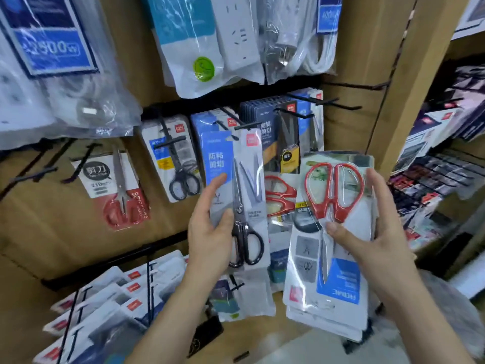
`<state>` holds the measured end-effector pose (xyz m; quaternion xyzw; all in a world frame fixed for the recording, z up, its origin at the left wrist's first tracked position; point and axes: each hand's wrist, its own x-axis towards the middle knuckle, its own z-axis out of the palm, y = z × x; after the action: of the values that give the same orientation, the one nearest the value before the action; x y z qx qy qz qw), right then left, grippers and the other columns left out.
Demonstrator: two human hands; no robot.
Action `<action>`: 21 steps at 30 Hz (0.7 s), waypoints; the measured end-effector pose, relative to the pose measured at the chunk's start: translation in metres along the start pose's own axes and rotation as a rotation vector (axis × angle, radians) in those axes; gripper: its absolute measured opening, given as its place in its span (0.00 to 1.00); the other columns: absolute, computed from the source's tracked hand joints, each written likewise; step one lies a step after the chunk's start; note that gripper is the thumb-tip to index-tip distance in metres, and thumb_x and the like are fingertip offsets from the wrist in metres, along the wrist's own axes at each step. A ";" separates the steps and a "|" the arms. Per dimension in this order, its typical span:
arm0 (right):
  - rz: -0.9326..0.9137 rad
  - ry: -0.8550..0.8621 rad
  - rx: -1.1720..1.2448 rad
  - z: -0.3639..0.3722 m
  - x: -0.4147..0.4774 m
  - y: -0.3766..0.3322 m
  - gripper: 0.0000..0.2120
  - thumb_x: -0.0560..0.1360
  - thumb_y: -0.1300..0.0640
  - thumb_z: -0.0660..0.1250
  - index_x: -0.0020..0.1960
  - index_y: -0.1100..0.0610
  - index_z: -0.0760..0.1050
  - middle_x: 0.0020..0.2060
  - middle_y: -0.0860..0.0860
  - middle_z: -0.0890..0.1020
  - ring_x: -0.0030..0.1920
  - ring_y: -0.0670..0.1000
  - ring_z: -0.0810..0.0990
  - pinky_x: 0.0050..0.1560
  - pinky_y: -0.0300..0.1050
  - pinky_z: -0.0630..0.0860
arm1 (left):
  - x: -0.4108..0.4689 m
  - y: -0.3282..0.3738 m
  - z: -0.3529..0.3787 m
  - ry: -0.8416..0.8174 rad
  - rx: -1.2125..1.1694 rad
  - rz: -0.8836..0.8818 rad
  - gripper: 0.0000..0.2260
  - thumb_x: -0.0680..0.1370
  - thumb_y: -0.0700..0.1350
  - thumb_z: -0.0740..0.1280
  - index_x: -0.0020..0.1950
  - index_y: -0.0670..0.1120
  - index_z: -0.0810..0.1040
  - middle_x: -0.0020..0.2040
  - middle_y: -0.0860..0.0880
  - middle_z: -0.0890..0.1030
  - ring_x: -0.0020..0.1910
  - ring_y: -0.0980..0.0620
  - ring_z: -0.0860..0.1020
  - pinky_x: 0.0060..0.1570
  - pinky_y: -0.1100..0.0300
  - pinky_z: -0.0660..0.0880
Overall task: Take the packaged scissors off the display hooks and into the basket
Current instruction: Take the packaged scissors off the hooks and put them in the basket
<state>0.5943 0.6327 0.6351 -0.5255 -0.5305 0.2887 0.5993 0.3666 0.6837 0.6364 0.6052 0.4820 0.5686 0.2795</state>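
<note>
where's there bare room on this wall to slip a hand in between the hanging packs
Bare brown board between the dark packs and the wooden post, only empty hooks there; another bare stretch below the red-handled pack at left. Crowded in the middle, where packs overlap between the left hand and right hand.

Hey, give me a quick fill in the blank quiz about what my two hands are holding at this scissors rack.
1. The left hand grips a pack of scissors with ____ handles.
2. The right hand holds a stack of packs whose top scissors have ____ handles.
3. In that top pack the blades point ____, toward the floor.

Missing words: black; red; down
</note>
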 end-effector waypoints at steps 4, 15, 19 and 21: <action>-0.024 -0.026 0.046 0.001 0.011 0.005 0.42 0.71 0.63 0.74 0.76 0.39 0.58 0.65 0.25 0.65 0.58 0.20 0.66 0.49 0.15 0.65 | 0.005 0.000 0.007 -0.022 0.065 -0.012 0.29 0.81 0.32 0.61 0.71 0.63 0.67 0.68 0.73 0.66 0.67 0.79 0.60 0.62 0.83 0.57; -0.062 -0.056 -0.031 -0.001 0.026 0.019 0.44 0.70 0.56 0.76 0.76 0.34 0.55 0.66 0.17 0.58 0.68 0.22 0.56 0.63 0.23 0.57 | 0.015 -0.003 0.013 0.037 0.235 -0.051 0.32 0.81 0.36 0.63 0.72 0.70 0.59 0.70 0.70 0.61 0.67 0.77 0.56 0.63 0.80 0.54; -0.054 -0.066 -0.062 0.001 0.029 0.021 0.46 0.71 0.59 0.75 0.78 0.38 0.53 0.62 0.13 0.58 0.65 0.19 0.57 0.54 0.13 0.59 | 0.041 -0.017 0.015 0.019 0.403 -0.094 0.32 0.82 0.40 0.63 0.78 0.66 0.53 0.65 0.60 0.74 0.45 0.62 0.76 0.36 0.76 0.70; -0.052 -0.058 -0.058 0.000 0.030 0.022 0.46 0.71 0.62 0.75 0.78 0.40 0.53 0.60 0.13 0.60 0.63 0.18 0.59 0.53 0.14 0.60 | 0.058 -0.024 0.014 0.024 0.497 -0.121 0.31 0.83 0.42 0.62 0.79 0.65 0.52 0.41 0.48 0.80 0.27 0.55 0.69 0.24 0.68 0.65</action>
<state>0.6075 0.6662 0.6244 -0.5201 -0.5694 0.2726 0.5753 0.3672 0.7479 0.6367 0.6186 0.6454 0.4223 0.1498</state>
